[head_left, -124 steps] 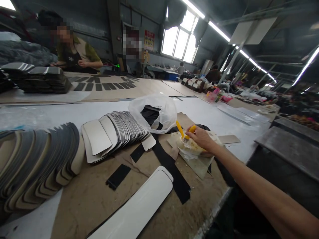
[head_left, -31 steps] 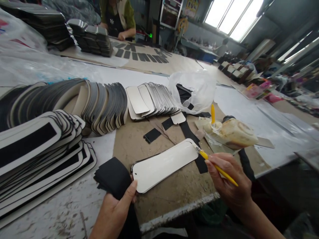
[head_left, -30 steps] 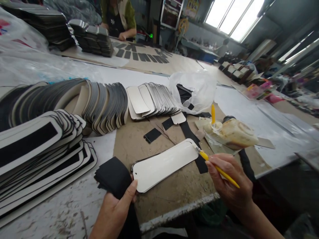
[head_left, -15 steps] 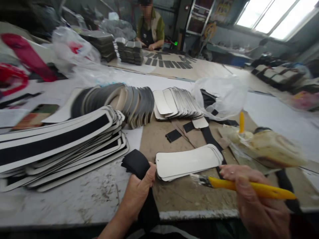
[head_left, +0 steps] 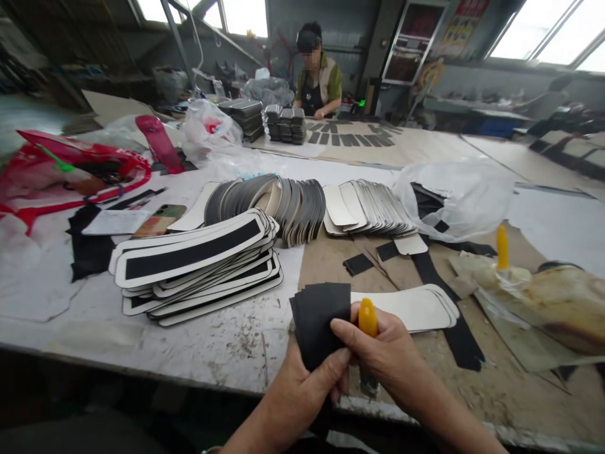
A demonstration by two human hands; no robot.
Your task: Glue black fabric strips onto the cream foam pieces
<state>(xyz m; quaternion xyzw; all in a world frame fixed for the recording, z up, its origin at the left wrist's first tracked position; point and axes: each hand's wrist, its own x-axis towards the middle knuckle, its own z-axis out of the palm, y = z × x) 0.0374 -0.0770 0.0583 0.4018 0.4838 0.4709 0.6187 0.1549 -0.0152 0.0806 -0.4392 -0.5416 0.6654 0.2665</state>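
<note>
My left hand [head_left: 307, 384] is closed around a sheaf of black strips [head_left: 324, 315], their upper ends fanned out above the thumb. My right hand [head_left: 385, 343] grips a yellow-handled brush [head_left: 367, 318], handle end up and the dark brush end pointing down near the table edge. The right thumb also touches the black strips, close to the left fingers. Just behind the hands lies a small stack of white rounded pieces [head_left: 411, 306], partly hidden by them. To the left is a pile of long white pieces with black centre strips [head_left: 193, 252].
A row of grey curved pieces [head_left: 265, 202] and a row of white pieces [head_left: 363, 205] stand behind. A clear plastic bag [head_left: 458, 195] sits right of them. At right, another yellow handle [head_left: 501, 249] sticks out of a plastic-wrapped container [head_left: 558, 302]. Across the table works another person [head_left: 319, 79].
My right hand has come left to the strips, turning the brush from level to upright with its handle up. My left hand has raised the strips. The view has swung left.
</note>
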